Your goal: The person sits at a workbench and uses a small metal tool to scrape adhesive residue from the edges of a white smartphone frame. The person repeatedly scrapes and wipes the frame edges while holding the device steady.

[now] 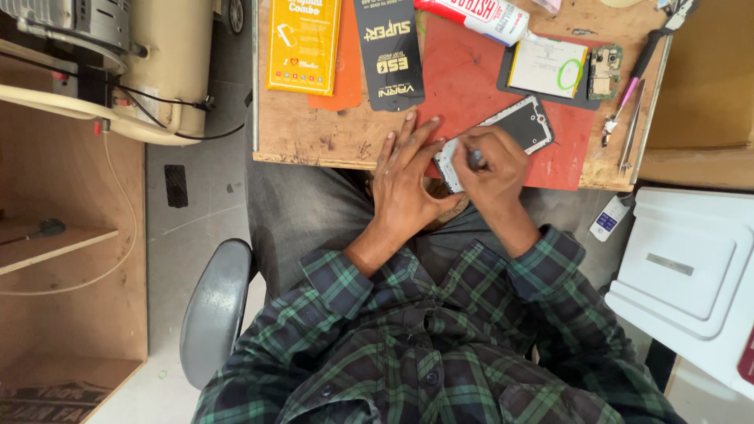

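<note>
On red mat (503,71), opened phone (510,129) under both hands, circuit board (605,71), tweezers (631,133) nearby

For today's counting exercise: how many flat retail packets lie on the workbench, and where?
2. A yellow packet lies at the bench's far left, overlapping an orange sheet; a black packet lies just right of it, beside the red mat. Others may lie beyond the frame.

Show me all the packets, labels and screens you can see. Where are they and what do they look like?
Yellow packet: flat rectangle, top of the wooden bench, left.
Black packet: tall, flat, beside the yellow one, pale print.
White tube: lying at the top edge, red label.
Phone: dark screen, pale frame, on the red mat, under the left hand and right hand.
White card: green ring, on a dark tray.
</note>
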Available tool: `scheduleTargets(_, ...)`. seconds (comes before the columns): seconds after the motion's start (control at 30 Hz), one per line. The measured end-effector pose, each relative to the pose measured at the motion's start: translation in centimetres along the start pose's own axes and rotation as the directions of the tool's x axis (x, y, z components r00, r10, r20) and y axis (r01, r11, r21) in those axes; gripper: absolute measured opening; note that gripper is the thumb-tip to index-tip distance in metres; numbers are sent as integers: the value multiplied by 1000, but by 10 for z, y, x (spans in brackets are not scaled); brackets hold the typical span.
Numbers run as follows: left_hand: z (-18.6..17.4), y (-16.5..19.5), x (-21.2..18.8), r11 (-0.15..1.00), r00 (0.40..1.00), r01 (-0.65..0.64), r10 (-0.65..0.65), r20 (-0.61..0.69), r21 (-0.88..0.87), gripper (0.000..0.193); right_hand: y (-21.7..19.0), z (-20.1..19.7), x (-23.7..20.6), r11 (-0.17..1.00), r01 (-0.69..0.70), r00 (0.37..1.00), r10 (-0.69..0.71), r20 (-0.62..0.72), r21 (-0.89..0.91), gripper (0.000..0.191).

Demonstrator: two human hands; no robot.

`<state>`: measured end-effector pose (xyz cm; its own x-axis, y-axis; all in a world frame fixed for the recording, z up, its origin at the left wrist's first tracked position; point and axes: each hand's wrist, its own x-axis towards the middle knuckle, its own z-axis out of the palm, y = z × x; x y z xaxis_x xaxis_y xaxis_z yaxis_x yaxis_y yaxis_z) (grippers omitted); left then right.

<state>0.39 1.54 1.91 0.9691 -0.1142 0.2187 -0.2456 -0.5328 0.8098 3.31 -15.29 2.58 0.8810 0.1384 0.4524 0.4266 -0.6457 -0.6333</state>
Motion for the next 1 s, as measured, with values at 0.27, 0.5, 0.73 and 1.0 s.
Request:
scheduleTargets(0.27, 4, -7, 2, 999, 999, -36, 36, 32, 23, 76, 3, 5, -3, 998, 48, 999, -49, -22, -30, 15)
scheduleTargets(0.5, 8, -9, 2, 999, 999, -31, 31, 20, 41, 78, 7, 1, 0, 999, -35, 998, 34, -52, -3, 12)
scheduleTargets(0.73, 9, -10, 1, 999, 999, -39, 38, 21, 29, 79, 13, -8, 10, 990, -133, 984, 127, -122, -37, 14)
scheduleTargets(1.0, 9, -13, 1, 998, 999, -33, 32, 40, 47, 78, 13, -8, 9, 996, -90, 994, 90, -63, 10, 11)
